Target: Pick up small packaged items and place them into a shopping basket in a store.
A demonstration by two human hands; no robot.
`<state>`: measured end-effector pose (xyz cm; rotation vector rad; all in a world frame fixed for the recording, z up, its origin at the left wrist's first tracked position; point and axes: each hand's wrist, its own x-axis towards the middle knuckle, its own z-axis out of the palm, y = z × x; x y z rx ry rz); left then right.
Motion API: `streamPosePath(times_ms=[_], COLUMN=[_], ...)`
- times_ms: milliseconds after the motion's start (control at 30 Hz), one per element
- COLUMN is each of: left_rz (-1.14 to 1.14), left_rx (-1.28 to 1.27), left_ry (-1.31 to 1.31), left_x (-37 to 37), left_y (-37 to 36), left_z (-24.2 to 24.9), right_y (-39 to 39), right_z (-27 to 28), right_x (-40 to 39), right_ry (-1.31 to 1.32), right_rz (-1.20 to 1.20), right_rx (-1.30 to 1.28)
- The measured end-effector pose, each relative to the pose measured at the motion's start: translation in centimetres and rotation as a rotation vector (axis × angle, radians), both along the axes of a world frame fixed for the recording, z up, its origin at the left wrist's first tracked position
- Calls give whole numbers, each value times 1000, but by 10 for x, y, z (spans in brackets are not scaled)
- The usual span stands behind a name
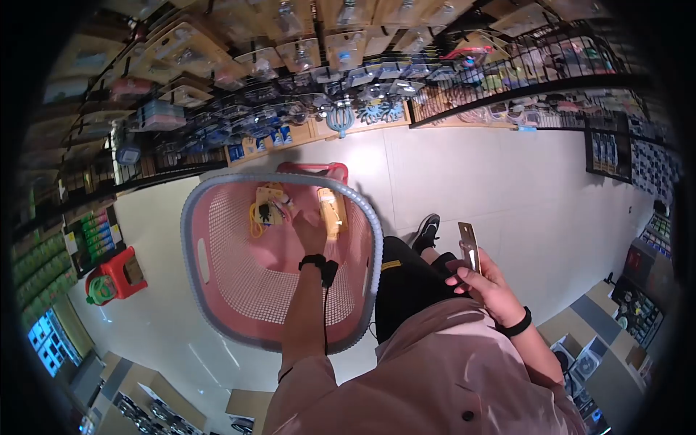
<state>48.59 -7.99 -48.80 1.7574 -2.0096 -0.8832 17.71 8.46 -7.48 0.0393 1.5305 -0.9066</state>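
Observation:
A large pink basket [190,250] with a grey rim stands at the left of centre. My left hand [310,230] reaches down inside it, beside a yellow package [332,212] and some carded items with a yellow cord [256,221]. Its fingers are near the carded items, and what they hold, if anything, is too small to make out. My right hand [482,279], outside the basket at the right, has its fingers closed round a narrow carded package [469,243] held upright.
Racks of hanging packaged goods [290,54] run across the top. Behind the basket is a red stool [337,171]; another red stool [131,272] stands at the left. My shoe [428,232] is on the pale floor [507,188]. Cardboard boxes [250,406] sit along the bottom.

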Motion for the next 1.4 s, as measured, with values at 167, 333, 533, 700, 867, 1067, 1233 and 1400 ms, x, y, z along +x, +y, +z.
streamPosePath(times_ms=[167,333,533,700,867,1067,1233,1400], left_rz=[233,130,-555,-993,-1215,-1327,-1398,-1419], left_rx=[90,-301,-559,-442,-307,-194,-110,-72], left_ry=[415,589,1200,1474,1569,1610,1610,1620], left_x=[-23,-78,-138,-193,-227,-250,-261,-262], left_y=[-15,12,91,147,187,213,221,224], left_z=[175,439,571,609,624,632,634,636], right_y=[-3,12,31,68,103,128,129,126], right_z=[10,3,11,43,26,28,20,13], right_x=[-8,-11,-29,-63,-96,-120,-128,-128], right_ry=[39,52,73,76,137,150,119,126], right_rz=[108,218,388,346,235,168,110,79], right_rx=[-72,-196,-314,-505,-550,-557,-592,-595])
